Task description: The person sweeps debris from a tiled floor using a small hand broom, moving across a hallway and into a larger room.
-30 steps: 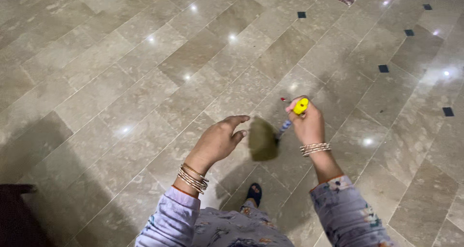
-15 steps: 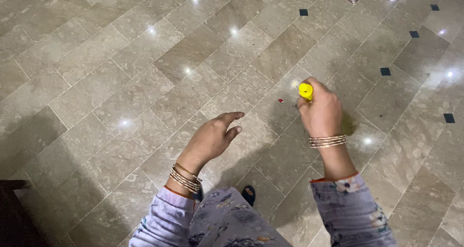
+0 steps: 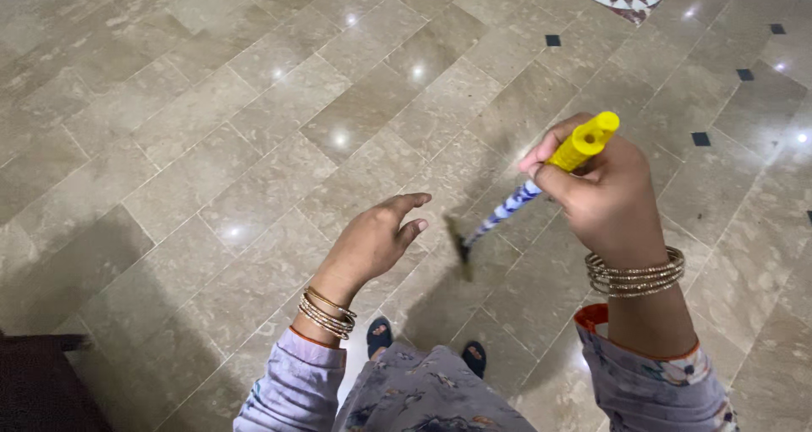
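Yellow plastic caps the broom handle (image 3: 582, 144) clenched in the right hand (image 3: 609, 197); its blue-and-white shaft slants down-left to the blurred bristles (image 3: 461, 248) on the floor (image 3: 211, 144), just beside the empty, loosely spread left hand (image 3: 372, 244).

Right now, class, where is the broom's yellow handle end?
In the head view, the yellow handle end sticks up out of the right hand, right of centre, above the tiled floor and across from the empty left hand.
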